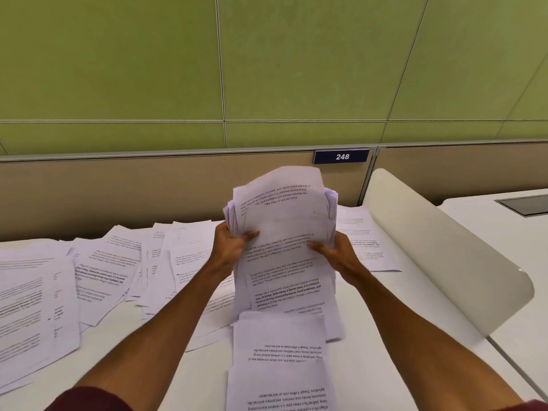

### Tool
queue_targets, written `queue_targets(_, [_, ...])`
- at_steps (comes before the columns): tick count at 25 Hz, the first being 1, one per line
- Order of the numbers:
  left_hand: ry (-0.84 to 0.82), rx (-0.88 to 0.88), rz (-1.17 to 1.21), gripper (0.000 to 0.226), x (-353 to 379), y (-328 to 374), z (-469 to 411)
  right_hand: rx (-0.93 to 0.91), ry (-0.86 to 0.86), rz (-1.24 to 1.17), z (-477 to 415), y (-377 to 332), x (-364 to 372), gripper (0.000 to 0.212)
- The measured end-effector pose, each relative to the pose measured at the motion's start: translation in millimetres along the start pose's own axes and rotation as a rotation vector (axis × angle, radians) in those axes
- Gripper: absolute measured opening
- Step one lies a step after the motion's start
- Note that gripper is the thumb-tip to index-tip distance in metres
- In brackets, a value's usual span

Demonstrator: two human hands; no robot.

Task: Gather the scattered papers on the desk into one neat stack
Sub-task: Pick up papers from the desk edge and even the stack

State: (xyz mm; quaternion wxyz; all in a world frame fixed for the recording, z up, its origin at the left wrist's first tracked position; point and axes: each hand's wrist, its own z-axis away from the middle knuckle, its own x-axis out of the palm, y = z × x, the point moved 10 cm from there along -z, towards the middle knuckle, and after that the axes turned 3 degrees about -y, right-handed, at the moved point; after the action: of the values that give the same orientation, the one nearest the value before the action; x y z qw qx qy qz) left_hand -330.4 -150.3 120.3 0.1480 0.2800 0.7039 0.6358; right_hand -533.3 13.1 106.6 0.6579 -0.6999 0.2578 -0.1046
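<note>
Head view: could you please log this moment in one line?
left hand, right hand: grip paper bundle | bundle: upright, uneven | loose sheets: spread across desk | stack: unfinished

Green wall panels [118, 60] with thin seams fill the far side. Below them a beige partition [118, 188] bears a dark plate [342, 156] marked 248. At right, a cream curved divider [439, 247] separates the white bench [400, 336] from a neighbouring desk [519, 262] with a grey hatch [527, 204].

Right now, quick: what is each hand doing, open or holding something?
Left hand: grips the left edge of the paper bundle.
Right hand: grips the right edge of the same paper bundle.
</note>
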Motion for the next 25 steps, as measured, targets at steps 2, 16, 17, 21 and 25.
queue_targets(2, [0.048,0.010,0.083,0.033,-5.3,12.3,-10.1,-0.012,0.040,-0.054,-10.1,-11.6,-6.6,0.023])
queue_targets(16, [-0.090,0.131,-0.199,0.052,19.9,40.5,-13.6,-0.096,0.146,-0.144,-37.9,-56.5,-33.9,0.032])
queue_targets(17, [-0.055,0.161,-0.192,0.047,21.1,45.9,-11.2,-0.138,0.178,-0.184,-36.1,-60.8,-34.6,0.029])
queue_targets(21, [0.034,0.316,-0.264,0.040,27.5,70.2,-8.6,-0.226,0.287,-0.307,-32.5,-71.3,-37.1,0.025])
queue_targets(25, [0.055,0.186,-0.264,0.063,12.2,28.7,2.3,-0.130,0.254,-0.277,-24.6,-31.3,-23.5,0.031])
